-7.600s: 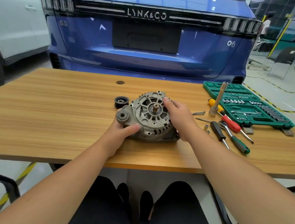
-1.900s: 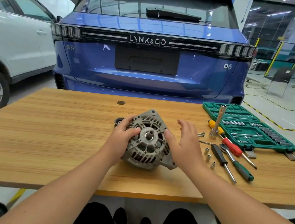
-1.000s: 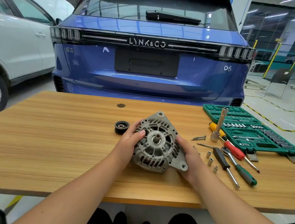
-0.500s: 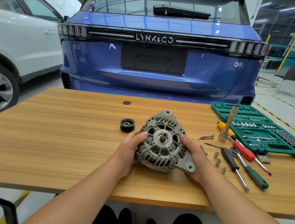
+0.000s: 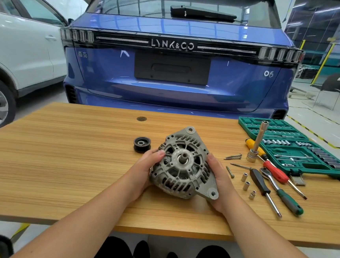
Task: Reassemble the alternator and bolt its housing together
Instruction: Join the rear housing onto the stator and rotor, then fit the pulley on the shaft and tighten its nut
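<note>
The grey cast alternator (image 5: pixel 184 165) is tilted up on its edge on the wooden table (image 5: pixel 59 160), its shaft end facing me. My left hand (image 5: pixel 144 168) grips its left side with the thumb on the front face. My right hand (image 5: pixel 221 181) cups the right side, behind the lower mounting ear. A black pulley (image 5: pixel 142 144) lies on the table just left of the alternator. Long housing bolts (image 5: pixel 233 156) and one more bolt (image 5: pixel 230 172) lie to the right, beside three small sockets (image 5: pixel 246 185).
On the right lie a green socket set case (image 5: pixel 299 149), an upright socket extension (image 5: pixel 256 143), a ratchet (image 5: pixel 271 181) and screwdrivers with yellow, red (image 5: pixel 275 171), black (image 5: pixel 261 183) and green (image 5: pixel 290 203) handles. A blue car stands behind the table, a white car at left.
The alternator went from lying flat to being lifted and tipped up toward me. Both hands shifted to grip its sides, and in the last second it has barely moved.
</note>
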The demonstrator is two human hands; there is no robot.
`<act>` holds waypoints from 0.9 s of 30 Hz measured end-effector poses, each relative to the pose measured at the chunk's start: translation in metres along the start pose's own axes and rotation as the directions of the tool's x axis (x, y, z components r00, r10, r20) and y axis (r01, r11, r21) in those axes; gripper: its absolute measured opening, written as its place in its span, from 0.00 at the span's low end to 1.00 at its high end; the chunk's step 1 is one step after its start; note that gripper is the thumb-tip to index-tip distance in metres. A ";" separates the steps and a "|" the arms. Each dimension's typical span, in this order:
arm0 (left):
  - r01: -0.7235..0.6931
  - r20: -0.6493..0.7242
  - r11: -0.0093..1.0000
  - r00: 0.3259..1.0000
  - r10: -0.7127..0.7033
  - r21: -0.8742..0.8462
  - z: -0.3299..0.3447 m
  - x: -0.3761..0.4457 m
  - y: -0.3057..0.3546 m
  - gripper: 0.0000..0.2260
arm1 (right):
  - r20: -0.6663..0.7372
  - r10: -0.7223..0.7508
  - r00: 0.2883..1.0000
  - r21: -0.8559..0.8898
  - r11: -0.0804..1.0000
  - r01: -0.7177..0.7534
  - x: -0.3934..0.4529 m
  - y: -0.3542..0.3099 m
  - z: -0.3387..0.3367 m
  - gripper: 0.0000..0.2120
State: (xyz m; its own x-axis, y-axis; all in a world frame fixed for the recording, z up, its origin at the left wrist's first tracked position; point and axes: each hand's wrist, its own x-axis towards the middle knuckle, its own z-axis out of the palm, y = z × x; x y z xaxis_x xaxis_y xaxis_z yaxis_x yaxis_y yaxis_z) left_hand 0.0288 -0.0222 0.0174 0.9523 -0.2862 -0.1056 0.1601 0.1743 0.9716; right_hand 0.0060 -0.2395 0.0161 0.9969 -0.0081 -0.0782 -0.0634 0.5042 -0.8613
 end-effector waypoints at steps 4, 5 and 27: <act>-0.057 -0.110 0.994 0.992 0.067 0.094 -0.008 0.001 -0.004 0.23 | -0.061 -0.037 0.997 -0.014 0.999 0.036 0.004 0.005 -0.006 0.34; -0.088 -0.202 0.987 0.973 0.114 0.132 -0.014 0.004 -0.006 0.20 | -0.097 -0.047 0.994 -0.021 0.999 0.045 0.005 0.005 -0.007 0.34; 0.320 -0.374 0.229 0.890 0.258 0.919 -0.063 0.094 0.001 0.26 | -0.112 -0.151 0.982 -0.140 0.981 0.134 0.000 0.013 -0.011 0.24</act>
State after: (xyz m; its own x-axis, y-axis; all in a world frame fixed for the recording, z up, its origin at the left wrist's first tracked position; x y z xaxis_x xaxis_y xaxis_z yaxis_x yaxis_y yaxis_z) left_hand 0.1352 0.0103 -0.0047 0.9867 0.1430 0.0778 0.1028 -0.9179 0.3833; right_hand 0.0050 -0.2420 -0.0006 0.9835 -0.1811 -0.0034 0.0653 0.3722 -0.9259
